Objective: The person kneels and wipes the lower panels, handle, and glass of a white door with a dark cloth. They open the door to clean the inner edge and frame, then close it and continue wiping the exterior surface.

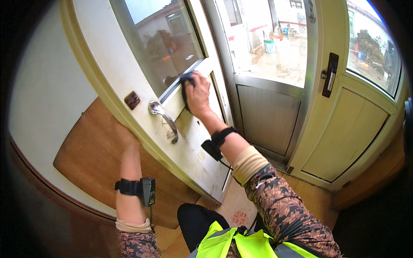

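Note:
My right hand (pixel 199 96) grips a dark cloth (pixel 186 84). The cloth lies against the white door (pixel 151 77), at the rail along the lower edge of its glass pane (pixel 167 42). Down and left of that hand, a chrome pull handle (pixel 164 119) is fixed to the door, with a brown lock plate (pixel 132 100) beside it. Blurred, my left hand (pixel 126 137) is at the door's near edge, in front of a brown wooden panel (pixel 87 154). Its fingers cannot be made out, nor whether they hold the edge.
Beyond the door stands a metal-framed door (pixel 269 113) with glass above. To its right is a cream door panel (pixel 348 132) with a dark handle (pixel 329 75). A teal bucket (pixel 269 46) stands in the yard outside. Patterned floor tiles (pixel 239 216) lie below.

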`<state>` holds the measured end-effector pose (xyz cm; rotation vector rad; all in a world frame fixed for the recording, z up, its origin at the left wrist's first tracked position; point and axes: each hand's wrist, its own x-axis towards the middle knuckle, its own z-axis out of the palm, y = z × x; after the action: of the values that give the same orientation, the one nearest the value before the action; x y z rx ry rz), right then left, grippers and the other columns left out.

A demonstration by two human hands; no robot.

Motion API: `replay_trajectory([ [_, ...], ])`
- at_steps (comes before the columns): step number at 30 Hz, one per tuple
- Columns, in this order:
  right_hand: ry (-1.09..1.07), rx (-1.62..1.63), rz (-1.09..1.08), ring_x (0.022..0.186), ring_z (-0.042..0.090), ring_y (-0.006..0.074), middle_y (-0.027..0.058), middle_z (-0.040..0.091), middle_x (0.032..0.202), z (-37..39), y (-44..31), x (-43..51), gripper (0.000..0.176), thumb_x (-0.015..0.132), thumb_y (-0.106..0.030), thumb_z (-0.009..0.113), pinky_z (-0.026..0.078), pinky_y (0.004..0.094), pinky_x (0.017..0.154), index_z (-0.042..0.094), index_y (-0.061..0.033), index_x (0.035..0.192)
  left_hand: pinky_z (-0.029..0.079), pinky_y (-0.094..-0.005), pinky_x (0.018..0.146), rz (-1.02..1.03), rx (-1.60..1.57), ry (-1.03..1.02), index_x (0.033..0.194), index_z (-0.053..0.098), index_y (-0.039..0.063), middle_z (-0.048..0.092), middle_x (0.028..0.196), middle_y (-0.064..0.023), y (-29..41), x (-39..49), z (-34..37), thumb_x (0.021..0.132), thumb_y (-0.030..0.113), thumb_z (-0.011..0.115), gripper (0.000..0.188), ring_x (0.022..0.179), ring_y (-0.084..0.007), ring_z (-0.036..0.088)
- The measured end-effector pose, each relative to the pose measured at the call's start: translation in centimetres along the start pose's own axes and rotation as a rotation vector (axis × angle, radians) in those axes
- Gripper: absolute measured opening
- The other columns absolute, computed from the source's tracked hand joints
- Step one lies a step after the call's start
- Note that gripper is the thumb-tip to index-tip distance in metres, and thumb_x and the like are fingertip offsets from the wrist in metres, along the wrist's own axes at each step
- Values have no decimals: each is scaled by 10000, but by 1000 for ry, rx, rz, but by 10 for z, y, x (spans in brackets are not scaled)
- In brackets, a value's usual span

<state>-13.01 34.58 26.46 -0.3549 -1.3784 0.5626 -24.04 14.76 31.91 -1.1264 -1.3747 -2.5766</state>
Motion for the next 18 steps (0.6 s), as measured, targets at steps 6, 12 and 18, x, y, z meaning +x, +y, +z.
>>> replay_trajectory([
  [6, -124, 233, 357, 1393, 245, 430, 219, 276, 1527, 11, -29, -42, 489, 1008, -336, 443, 202, 487, 1159, 402, -62, 1411, 510, -313, 892, 37, -2, -90, 1279, 523, -7, 579, 1190, -87, 4, -1, 0, 1014, 267, 461, 386, 1046, -183, 596],
  [12, -218, 340, 102, 1390, 305, 365, 184, 390, 1471, -33, -82, -102, 410, 1012, -285, 457, 221, 482, 1129, 504, -60, 1352, 520, -315, 927, 7, 109, -93, 1391, 440, 25, 557, 1266, -117, 7, -1, 6, 1036, 315, 402, 461, 1145, -191, 579],
  [18, -10, 343, 23, 1345, 404, 389, 214, 486, 1408, -30, -67, -68, 356, 986, -245, 470, 292, 459, 1112, 579, -74, 1279, 538, -391, 982, -20, -24, 2, 1402, 424, 15, 542, 1323, -165, 9, -20, 17, 1030, 336, 383, 494, 1163, -273, 596],
])
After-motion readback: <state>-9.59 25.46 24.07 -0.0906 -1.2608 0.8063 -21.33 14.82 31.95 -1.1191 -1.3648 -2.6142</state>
